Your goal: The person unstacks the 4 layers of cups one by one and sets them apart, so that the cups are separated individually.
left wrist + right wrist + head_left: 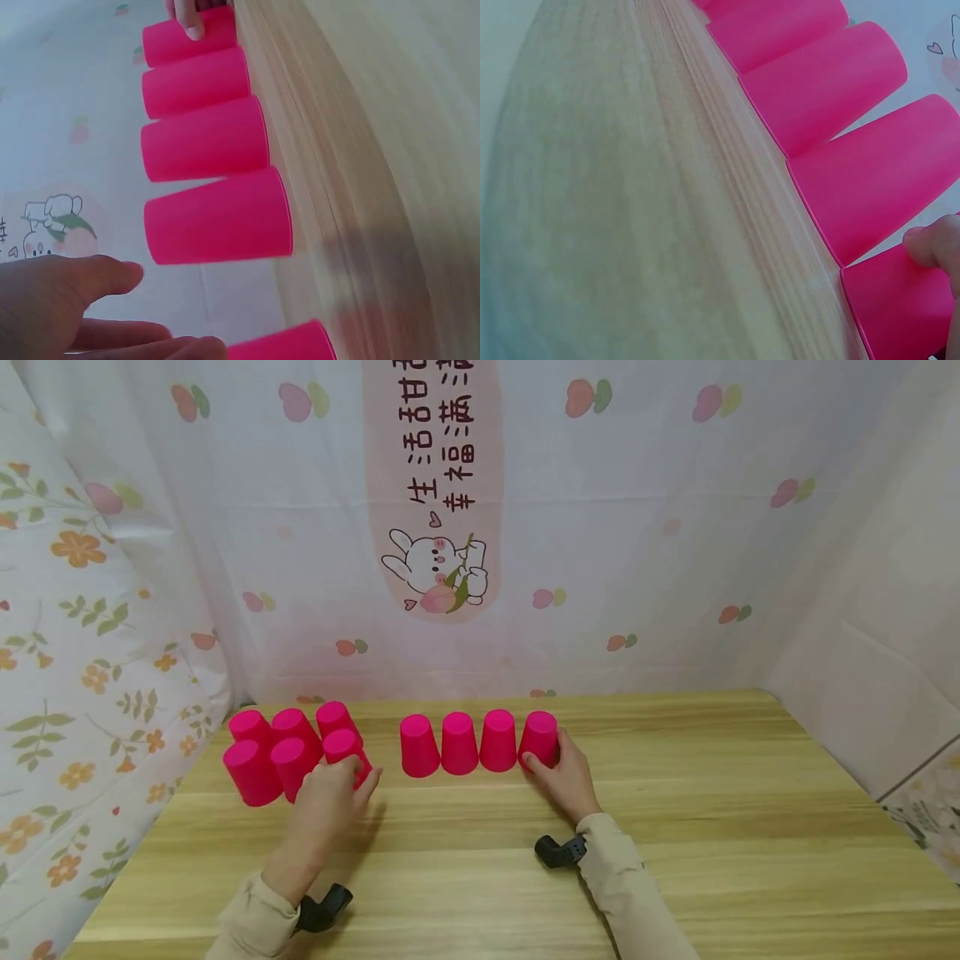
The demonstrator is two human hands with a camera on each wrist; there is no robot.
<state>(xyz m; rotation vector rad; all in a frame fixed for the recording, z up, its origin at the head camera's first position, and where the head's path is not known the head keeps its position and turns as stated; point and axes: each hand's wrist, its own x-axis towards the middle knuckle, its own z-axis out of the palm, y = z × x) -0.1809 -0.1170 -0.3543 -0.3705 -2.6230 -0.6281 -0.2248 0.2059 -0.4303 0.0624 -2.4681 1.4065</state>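
Ten bright pink plastic cups stand upside down on a light wooden table (pixel 675 827), and the row of four (pixel 480 742) near the table's middle serves as the landmark. These four stand side by side, close together, their narrow bases up. The right hand (pixel 564 777) rests at the right end of that row, its fingers curled round the end cup (pixel 540 737), which stands on the table with its rim down; the right wrist view shows a fingertip (pixel 930 244) pressed on this cup's wall, with the neighbouring cups of the row lined up beside it. Left of the row, and apart from it by a gap of bare table, a cluster of six cups (pixel 288 747) stands in two lines of three. The left hand (pixel 330 789) lies at the near right corner of that cluster, its fingers wrapped about the corner cup (pixel 343 750), the one closest to the row of four. In the left wrist view the thumb and fingers (pixel 97 277) are spread and only lightly bent, with the rim of a cup just beneath them and the row of four beyond. Both forearms wear beige sleeves (pixel 622 877) with black wrist mounts (pixel 557 852). Behind the row hangs a pale curtain (pixel 675 527) printed with fruit, a cartoon rabbit (pixel 438 568) and Chinese lettering.
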